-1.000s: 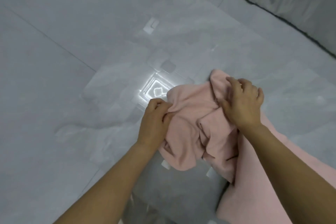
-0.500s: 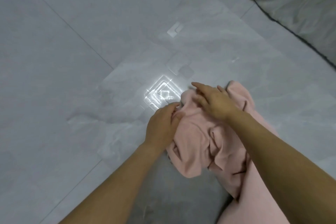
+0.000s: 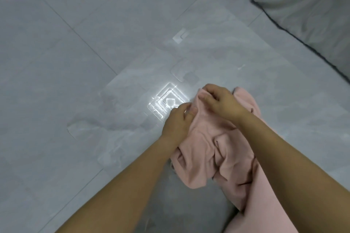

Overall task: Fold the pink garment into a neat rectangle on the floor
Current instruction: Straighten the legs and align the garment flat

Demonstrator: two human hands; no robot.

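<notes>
The pink garment (image 3: 204, 149) lies crumpled and bunched on the glossy grey tiled floor, right of centre. My left hand (image 3: 177, 124) pinches its upper left edge between thumb and fingers. My right hand (image 3: 219, 100) crosses over the cloth and grips the same top edge just beside the left hand, fingers curled into the fabric. The two hands sit close together at the garment's far corner. The lower right part of the garment is hidden under my right forearm.
More pink fabric (image 3: 274, 212) covers the bottom right corner. A grey-white bedsheet or mattress edge (image 3: 306, 5) fills the top right. Bright light reflections show on the tiles (image 3: 166, 100) just left of the hands. Open floor stretches to the left and far side.
My right hand has moved left from the garment's right side to the top edge beside my left hand and has closed on the cloth. The view shifted slightly.
</notes>
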